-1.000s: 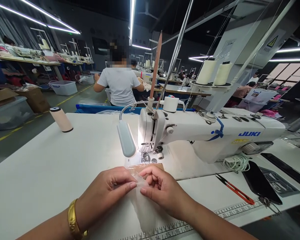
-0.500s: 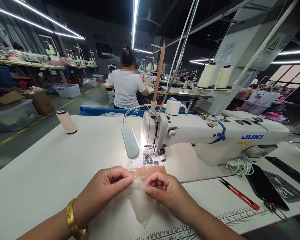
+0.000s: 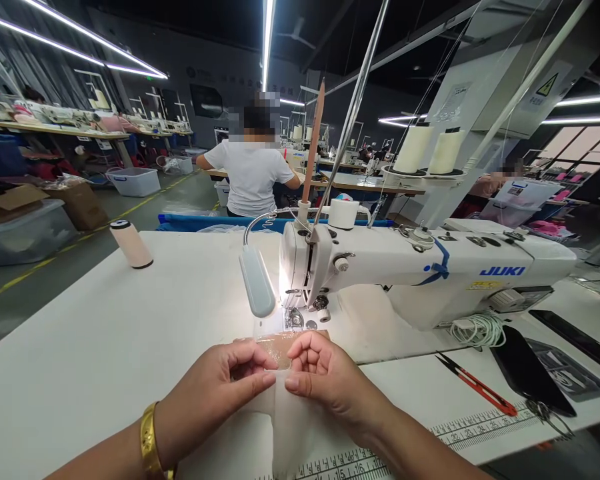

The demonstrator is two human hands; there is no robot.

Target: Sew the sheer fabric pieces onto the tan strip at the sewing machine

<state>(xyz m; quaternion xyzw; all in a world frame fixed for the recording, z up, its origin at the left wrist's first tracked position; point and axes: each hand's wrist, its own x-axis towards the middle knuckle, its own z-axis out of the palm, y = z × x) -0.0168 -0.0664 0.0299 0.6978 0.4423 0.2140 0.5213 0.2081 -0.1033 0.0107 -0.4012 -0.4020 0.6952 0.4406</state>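
Sheer white fabric (image 3: 291, 421) hangs limp from pinching fingertips (image 3: 267, 379).

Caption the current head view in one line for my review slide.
Left hand and right hand pinch thin white cloth before a sewing machine.

White sewing table (image 3: 80, 340), smooth top. Peach thread cone (image 3: 131, 245) upright, far left. JUKI sewing machine (image 3: 405, 263) across centre-right. Ruler strip (image 3: 460, 427) along near edge. Right end: orange-handled thread snips (image 3: 490, 395), points toward machine; beside them a black slab (image 3: 530, 367), probably a phone; pale green cord (image 3: 477, 331) coiled against machine base.
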